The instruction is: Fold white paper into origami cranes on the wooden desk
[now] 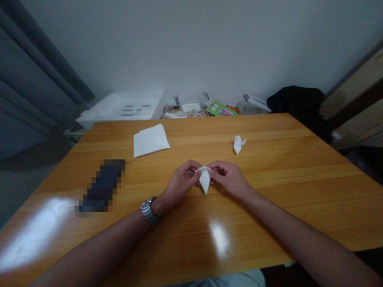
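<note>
A small folded white paper piece (205,179) with a pointed lower tip is held just above the wooden table (269,191) at its middle. My left hand (181,184), with a metal watch on its wrist, pinches the paper's upper left edge. My right hand (229,178) pinches the upper right edge, fingers curled in. Both hands meet over the paper, hiding part of its top.
A stack of white paper sheets (150,140) lies at the back left. A finished small folded paper figure (238,144) sits at the back right. A dark blurred flat object (103,185) lies to the left. Clutter and a black bag (296,101) lie behind the table.
</note>
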A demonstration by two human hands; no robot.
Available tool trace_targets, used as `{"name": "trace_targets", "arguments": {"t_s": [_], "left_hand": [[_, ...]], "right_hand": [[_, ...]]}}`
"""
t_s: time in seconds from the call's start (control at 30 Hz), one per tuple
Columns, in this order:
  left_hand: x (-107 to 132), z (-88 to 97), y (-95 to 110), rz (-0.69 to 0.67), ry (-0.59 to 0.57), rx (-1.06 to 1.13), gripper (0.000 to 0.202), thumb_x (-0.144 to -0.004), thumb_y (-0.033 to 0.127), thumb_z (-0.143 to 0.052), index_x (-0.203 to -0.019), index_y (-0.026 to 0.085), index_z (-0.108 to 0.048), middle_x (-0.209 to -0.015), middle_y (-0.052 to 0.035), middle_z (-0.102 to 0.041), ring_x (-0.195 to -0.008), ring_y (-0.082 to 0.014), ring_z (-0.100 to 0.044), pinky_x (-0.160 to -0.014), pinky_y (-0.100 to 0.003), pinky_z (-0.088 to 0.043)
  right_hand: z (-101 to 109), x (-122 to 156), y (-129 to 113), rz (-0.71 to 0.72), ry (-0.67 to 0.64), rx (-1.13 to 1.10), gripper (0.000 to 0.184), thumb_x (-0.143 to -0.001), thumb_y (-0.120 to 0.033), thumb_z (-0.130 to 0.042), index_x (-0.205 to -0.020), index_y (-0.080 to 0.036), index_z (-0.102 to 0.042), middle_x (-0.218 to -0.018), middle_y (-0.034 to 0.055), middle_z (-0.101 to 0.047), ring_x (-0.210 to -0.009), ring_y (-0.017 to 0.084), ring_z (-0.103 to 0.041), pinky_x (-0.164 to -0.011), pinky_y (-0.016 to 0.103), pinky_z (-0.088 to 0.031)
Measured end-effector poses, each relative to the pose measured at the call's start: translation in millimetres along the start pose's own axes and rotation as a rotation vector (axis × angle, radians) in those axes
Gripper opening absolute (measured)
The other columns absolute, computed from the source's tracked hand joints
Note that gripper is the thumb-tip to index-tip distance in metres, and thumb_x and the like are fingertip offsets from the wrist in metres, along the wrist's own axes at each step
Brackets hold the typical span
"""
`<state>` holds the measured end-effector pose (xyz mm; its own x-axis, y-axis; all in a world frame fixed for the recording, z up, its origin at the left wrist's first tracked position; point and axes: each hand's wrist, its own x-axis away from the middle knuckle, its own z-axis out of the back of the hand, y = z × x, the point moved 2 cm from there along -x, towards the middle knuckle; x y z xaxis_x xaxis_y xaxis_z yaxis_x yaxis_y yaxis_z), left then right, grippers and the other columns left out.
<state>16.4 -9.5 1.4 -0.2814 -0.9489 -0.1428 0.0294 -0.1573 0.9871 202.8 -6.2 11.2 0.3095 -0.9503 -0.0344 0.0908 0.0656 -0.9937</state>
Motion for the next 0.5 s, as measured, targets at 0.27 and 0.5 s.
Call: {"name": "trace_targets", "arguments": {"t_s": [0.27, 0.5], "left_hand": [[-0.1, 0.8, 2.7, -0.055, -0.004, 0.006, 0.023, -0.089, 0.034, -0.069, -0.101, 0.016, -0.064, -0.1, -0.0063, -0.069, -0.091, -0.017, -0.067, -0.08, -0.028, -0.057], [-1.3, 1.8, 1.5, -0.07, 0.008, 0.012, 0.027, -0.09, 0.037, -0.068, -0.107, 0.016, -0.065, -0.101, -0.0072, -0.07, -0.09, -0.017, -0.067, -0.08, -0.028, -0.057]], "right_hand": [[2.3, -0.8, -2.0, 0.027, 0.024, -0.014, 0.023, -0.087, -0.039, -0.069, -0.097, -0.018, -0.072, -0.082, 0.0044, -0.075, -0.067, 0.016, -0.069, -0.064, 0.029, -0.057], [1.4, 0.5, -4.6, 0.072, 0.027, -0.038, 0.02, -0.089, -0.037, -0.068, -0.099, -0.019, -0.072, -0.084, 0.0033, -0.075, -0.069, 0.015, -0.069, -0.066, 0.028, -0.058]]}}
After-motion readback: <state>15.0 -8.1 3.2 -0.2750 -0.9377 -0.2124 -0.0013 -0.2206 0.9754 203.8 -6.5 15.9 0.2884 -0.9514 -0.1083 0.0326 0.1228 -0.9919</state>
